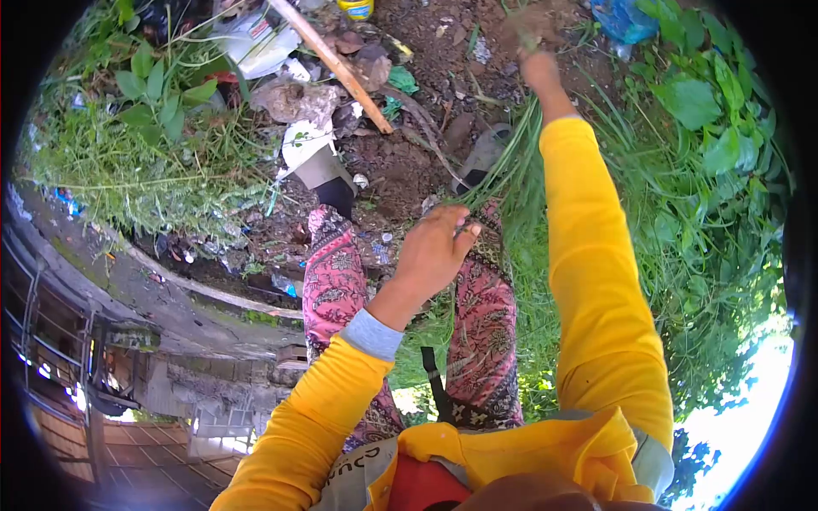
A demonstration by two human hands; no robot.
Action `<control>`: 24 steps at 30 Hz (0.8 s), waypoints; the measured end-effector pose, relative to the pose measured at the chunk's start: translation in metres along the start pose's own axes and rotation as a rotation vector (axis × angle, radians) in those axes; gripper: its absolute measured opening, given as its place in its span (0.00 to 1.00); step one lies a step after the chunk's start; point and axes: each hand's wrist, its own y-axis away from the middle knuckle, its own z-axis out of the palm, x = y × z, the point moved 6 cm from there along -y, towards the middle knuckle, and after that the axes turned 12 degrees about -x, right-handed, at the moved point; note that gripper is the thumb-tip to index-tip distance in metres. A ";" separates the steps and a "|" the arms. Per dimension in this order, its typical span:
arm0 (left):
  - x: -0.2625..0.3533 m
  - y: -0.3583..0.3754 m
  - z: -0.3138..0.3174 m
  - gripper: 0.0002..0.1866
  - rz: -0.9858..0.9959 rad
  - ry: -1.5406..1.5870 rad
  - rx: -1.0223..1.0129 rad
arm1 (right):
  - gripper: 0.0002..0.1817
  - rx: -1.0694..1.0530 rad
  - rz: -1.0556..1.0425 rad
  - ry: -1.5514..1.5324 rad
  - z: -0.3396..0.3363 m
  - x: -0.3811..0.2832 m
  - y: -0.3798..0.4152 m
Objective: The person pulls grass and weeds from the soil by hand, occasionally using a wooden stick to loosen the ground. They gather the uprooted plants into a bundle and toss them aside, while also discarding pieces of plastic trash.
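Note:
My right hand (540, 71), slightly blurred, is closed round long green grass (516, 152) at the upper right. Soil-coloured roots or dry stems show just beyond its fingers. The blades trail down from it past my right shoe (487, 153). Above my right knee, my left hand (433, 254) is loosely curled, its thumb apart from the fingers and nothing visible in it. Grass tips lie close to its fingertips. My left shoe (320, 160) stands on brown soil (394, 167).
A wooden stick (332, 68) slants across the upper middle beside white litter (260, 44). A yellow container (356, 8) and a blue plastic bag (625, 20) lie at the top. Weeds (136, 162) cover the left, leafy plants (690, 100) the right. A concrete edge (204, 294) runs lower left.

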 end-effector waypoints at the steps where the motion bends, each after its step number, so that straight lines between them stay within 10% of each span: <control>1: 0.000 -0.004 -0.001 0.17 -0.008 0.001 -0.007 | 0.25 0.038 0.004 -0.044 -0.005 0.003 0.000; 5: -0.002 -0.008 0.001 0.17 0.023 0.000 0.029 | 0.24 0.166 0.041 -0.179 -0.009 -0.004 0.034; 9: -0.004 -0.015 0.008 0.16 -0.025 -0.005 -0.001 | 0.20 -0.131 0.088 0.006 0.053 0.046 0.028; 17: -0.010 -0.029 0.016 0.15 -0.010 -0.052 0.044 | 0.07 0.509 -0.303 0.510 0.047 0.159 -0.007; 24: 0.008 -0.117 0.089 0.17 0.050 0.031 -0.059 | 0.12 0.001 0.246 0.317 0.047 0.311 -0.019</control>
